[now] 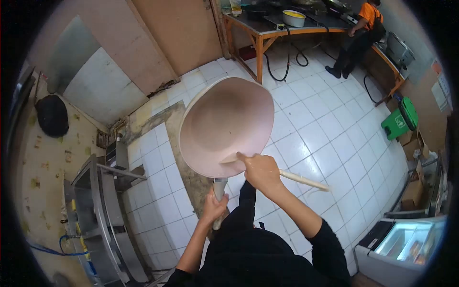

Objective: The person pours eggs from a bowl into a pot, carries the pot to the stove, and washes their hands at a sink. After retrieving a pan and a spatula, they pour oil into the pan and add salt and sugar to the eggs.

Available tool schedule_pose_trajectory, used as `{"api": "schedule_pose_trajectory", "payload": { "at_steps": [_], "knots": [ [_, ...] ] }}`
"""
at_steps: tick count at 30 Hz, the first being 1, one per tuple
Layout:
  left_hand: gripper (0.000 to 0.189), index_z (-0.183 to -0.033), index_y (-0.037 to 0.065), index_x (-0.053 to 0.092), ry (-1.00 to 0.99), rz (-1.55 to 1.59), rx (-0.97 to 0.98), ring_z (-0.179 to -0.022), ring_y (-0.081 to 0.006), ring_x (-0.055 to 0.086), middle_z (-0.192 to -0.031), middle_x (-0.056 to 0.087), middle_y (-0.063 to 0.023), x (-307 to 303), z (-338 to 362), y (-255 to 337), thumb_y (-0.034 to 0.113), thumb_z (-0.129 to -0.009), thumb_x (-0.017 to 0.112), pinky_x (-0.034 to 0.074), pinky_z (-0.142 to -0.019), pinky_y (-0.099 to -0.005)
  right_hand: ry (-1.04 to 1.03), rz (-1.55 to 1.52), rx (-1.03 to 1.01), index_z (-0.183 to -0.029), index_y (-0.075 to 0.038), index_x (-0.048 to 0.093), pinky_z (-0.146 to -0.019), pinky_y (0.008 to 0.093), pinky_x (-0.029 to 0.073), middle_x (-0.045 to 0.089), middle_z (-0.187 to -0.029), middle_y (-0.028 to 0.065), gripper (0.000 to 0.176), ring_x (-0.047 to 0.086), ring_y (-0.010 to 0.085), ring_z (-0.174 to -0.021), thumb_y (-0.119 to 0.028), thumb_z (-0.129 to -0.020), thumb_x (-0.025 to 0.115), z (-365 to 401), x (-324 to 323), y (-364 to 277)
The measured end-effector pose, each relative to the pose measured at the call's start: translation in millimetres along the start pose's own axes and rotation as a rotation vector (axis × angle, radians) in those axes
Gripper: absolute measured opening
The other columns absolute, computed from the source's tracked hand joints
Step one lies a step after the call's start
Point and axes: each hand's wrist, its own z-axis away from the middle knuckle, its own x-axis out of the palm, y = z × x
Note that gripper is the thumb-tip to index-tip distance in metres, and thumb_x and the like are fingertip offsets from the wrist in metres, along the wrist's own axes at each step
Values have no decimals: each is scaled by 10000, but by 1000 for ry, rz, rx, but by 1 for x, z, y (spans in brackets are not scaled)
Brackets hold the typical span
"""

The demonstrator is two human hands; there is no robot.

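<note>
A deep wok [227, 124] with a pale pink inside and one long handle is tipped up, its bowl facing me above the floor. Low on its handle, my left hand [215, 206] is closed around the grip. My right hand [262, 173] is wrapped round a pale wooden spatula [306, 180] at the wok's near right rim. The spatula's blade overlaps the lower inside of the bowl, while its shaft sticks out to the right. A small dark speck shows on the wok's inner surface.
A steel sink unit [107, 215] stands at left. Ahead, an orange-framed table [260, 36] carries a white pot [293, 18]; hoses hang below. A person in orange [366, 24] stands there. At right are a green bin [400, 119], cardboard boxes [413, 193] and a glass-topped freezer [373, 246].
</note>
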Motion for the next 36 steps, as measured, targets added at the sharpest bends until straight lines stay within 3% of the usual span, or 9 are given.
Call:
{"api": "schedule_pose_trajectory", "payload": {
  "at_steps": [8,11,19,22,26,28,29,31,36],
  "knots": [
    [150,-898,55,413,-236,378,-115,-382,-71,367,-560,412,4,60,-217,106,41,-827,544,300,-337,-235,-405,176,-119,-1070,-190,650,-494,365,485,612,-661,99,390,618,263,-547,-107,-693,591,-117,-89,156],
    [163,-865,71,395,-308,438,-222,-402,-57,355,-583,391,8,95,-281,152,25,-815,544,274,-336,-216,69,223,85,-1129,-204,584,-468,346,486,561,-665,71,448,631,230,-599,-86,-697,584,-165,-130,180],
    [158,-820,79,393,-310,476,-339,-396,-65,340,-576,374,6,180,-422,190,15,-795,536,265,-334,-225,-218,441,157,-738,-125,663,-587,334,477,607,-663,94,82,622,208,-677,-169,-703,604,-191,-14,441],
    [137,-798,77,413,-281,558,-445,-392,-57,342,-560,361,21,206,-471,202,17,-799,536,270,-333,-218,-434,122,368,-758,-94,675,-519,355,449,625,-651,116,149,606,204,-632,-168,-799,553,-171,-31,551],
    [99,-809,69,452,-231,697,-455,-377,-49,315,-548,352,33,224,-526,216,15,-807,534,256,-328,-202,-315,-1360,1089,-970,-70,661,-500,271,457,644,-711,90,235,622,144,-599,-230,-821,575,-157,26,688],
    [73,-850,68,475,-193,707,-459,-364,-43,288,-538,335,42,231,-557,226,25,-817,525,239,-317,-197,-653,371,702,-1030,-14,625,-459,255,439,612,-667,93,325,599,137,-538,-268,-829,605,-168,71,726],
    [73,-850,68,475,-187,713,-455,-364,-43,288,-538,335,42,233,-579,234,25,-817,525,239,-317,-197,-652,377,695,-1030,-14,625,-459,255,439,612,-667,93,325,599,137,-538,-268,-829,605,-195,78,744],
    [60,-884,71,491,-151,793,-391,-357,-32,274,-534,323,53,243,-629,248,45,-834,511,227,-307,-194,175,-429,831,-987,12,631,-425,311,427,629,-676,125,323,607,170,-525,-276,-853,571,-254,90,776],
    [44,-912,79,499,-244,950,-263,-359,-23,276,-527,326,66,276,-822,309,82,-872,480,226,-310,-187,237,-677,722,-819,-12,628,-407,299,401,562,-558,86,343,520,143,-407,-331,-889,521,-528,36,813]
  ]
}}
